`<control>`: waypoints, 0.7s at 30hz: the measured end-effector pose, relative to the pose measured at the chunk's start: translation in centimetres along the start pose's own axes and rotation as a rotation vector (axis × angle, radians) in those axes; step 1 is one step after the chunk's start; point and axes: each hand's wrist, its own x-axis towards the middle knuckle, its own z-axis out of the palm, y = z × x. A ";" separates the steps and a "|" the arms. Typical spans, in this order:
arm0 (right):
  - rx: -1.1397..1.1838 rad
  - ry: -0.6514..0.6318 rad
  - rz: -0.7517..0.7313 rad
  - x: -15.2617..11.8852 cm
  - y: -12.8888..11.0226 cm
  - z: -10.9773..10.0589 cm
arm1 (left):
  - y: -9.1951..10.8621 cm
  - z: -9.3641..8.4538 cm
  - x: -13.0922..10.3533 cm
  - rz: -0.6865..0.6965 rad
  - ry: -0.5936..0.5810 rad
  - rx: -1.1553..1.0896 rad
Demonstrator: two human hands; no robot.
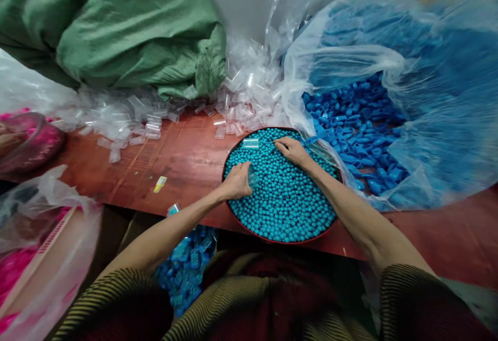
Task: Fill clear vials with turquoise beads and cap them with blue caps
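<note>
A round tray [229, 207] with a dark red rim is filled with small turquoise balls [288, 201]. At the tray's left side, my left hand [236, 181] is closed around a clear plastic tube [252, 177], mostly hidden by the fingers and low over the balls. My right hand [292, 151] is over the back of the tray, fingertips pinched together at the balls; what they hold, if anything, is too small to make out. Another clear tube [251, 143] lies on top of the balls between the two hands.
Loose clear tubes [249, 92] are heaped behind the tray, beside a green sack [140, 35]. Blue plastic pieces [358, 123] spill from a translucent bag [447, 97] at right. Below the red tabletop [187, 159] sit filled tubes [189, 268]. Pink pieces [17, 273] lie lower left.
</note>
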 end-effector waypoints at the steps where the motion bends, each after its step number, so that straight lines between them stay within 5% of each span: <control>1: 0.038 0.016 0.043 -0.1 0.0 0.0 | 0.1 0.2 0.1 -0.008 0.003 -0.027; 11: 0.264 0.113 0.261 -0.9 -0.2 3.4 | 1.5 3.4 1.0 -0.098 0.153 -0.316; 21: 0.407 0.218 0.240 -4.9 -4.3 3.8 | 3.0 6.0 2.3 -0.008 0.294 -0.634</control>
